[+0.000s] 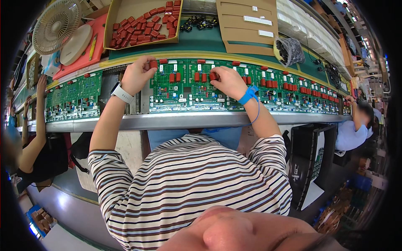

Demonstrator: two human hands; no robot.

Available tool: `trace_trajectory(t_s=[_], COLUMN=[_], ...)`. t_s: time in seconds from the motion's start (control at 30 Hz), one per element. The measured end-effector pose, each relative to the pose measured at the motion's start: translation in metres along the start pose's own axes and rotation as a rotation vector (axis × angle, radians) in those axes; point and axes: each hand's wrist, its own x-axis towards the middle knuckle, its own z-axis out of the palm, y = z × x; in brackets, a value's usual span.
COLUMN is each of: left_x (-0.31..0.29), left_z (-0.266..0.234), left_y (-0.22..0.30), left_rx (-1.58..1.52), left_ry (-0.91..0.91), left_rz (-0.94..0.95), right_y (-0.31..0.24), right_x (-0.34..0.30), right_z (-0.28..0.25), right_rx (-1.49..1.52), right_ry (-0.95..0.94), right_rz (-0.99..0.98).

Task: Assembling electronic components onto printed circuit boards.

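Basically, 2 hands over the worktop [176, 122]: L hand [137, 75] at 10 o'clock, thumb + fingers pinched closed on 1 red block [153, 64], by the top L corner of the nearest circuit board [164, 85]; R hand [229, 81] at 1 o'clock, fingertips drawn in around a 2nd red block [214, 76], can't tell if it's seated. Nearest board has 2 red blocks standing mid-board; next one R has 2 more beside the R hand's. Boards run in a row to approx. 3 o'clock, too small to count there; another group [73, 96] sits btwn 9 & 10. Wrists: 1 watch [122, 93] L, 1 blue strap [249, 95] R. At 11 o'clock, 1 cardboard box [125, 9] w/ dozens of loose red blocks, uncountable; 12, 1 pile of black parts [199, 23]; 1, 1 slotted cardboard sheet [234, 31]; btwn 1 & 2, 1 clear bag [289, 51]; 10, 1 fan [56, 26].
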Motion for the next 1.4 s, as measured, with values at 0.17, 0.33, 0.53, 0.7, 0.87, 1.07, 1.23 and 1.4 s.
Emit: trace_trajectory(t_s=[0.17, 0.33, 0.53, 0.7, 0.87, 1.07, 1.23, 1.4], left_x=[-0.001, -0.006, -0.009, -0.008, -0.002, 0.001, 0.0, 0.001], left_z=[0.004, 0.004, 0.01, 0.014, 0.019, 0.02, 0.022, 0.023], left_y=[-0.006, -0.005, -0.009, -0.001, -0.008, -0.004, -0.004, 0.001], left_rx=[-0.018, 0.049, 0.064, 0.199, 0.31, 0.381, 0.433, 0.468], left_ry=[-0.021, -0.038, -0.069, -0.16, -0.198, -0.209, -0.195, -0.199], left_rz=[-0.008, 0.004, 0.049, 0.062, 0.134, 0.111, 0.099, 0.151], right_y=[0.001, 0.002, -0.001, -0.005, -0.01, -0.018, -0.045, -0.06], right_x=[-0.001, 0.003, 0.01, 0.014, 0.015, 0.02, 0.045, 0.138], right_z=[0.003, -0.001, -0.005, -0.005, -0.003, -0.004, -0.024, -0.008], right_rx=[-0.057, -0.018, -0.156, -0.235, -0.309, -0.378, -0.415, -0.385], right_ry=[0.038, -0.058, -0.161, -0.219, -0.259, -0.294, -0.146, 0.124], right_rz=[-0.036, -0.062, -0.111, -0.104, -0.098, -0.126, -0.23, -0.447])
